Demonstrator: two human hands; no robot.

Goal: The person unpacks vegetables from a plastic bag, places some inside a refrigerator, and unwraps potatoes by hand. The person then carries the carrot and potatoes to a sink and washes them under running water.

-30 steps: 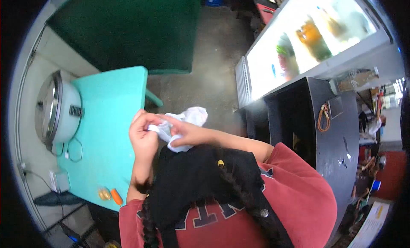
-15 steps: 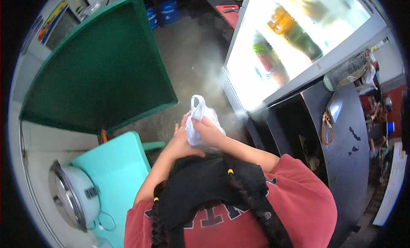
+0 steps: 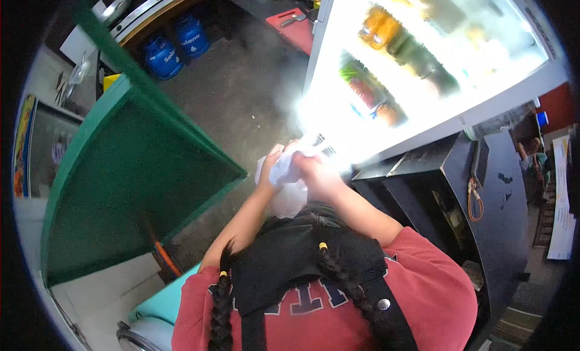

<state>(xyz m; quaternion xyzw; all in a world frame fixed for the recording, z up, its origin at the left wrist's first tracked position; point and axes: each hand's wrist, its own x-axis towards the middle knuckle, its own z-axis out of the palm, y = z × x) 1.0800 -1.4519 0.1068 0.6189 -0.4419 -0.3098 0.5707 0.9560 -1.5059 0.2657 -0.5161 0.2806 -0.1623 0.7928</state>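
White plastic bag (image 3: 291, 201) held off the floor between left hand (image 3: 264, 173) and right hand (image 3: 321, 177), fingers closed on bunched film, exact pinch blurred. Hazard: slippery folds could slide loose; uneven pulling could tear them.

You wear a faded red short-sleeved shirt (image 3: 430, 278), its dark, pale-edged lettering (image 3: 307, 299) partly covered by a black apron (image 3: 281, 254) with broad shoulder straps (image 3: 389, 315), one bearing a round silvery snap (image 3: 383, 304); yellow ties (image 3: 323, 246) band your two dark braids (image 3: 222, 312).
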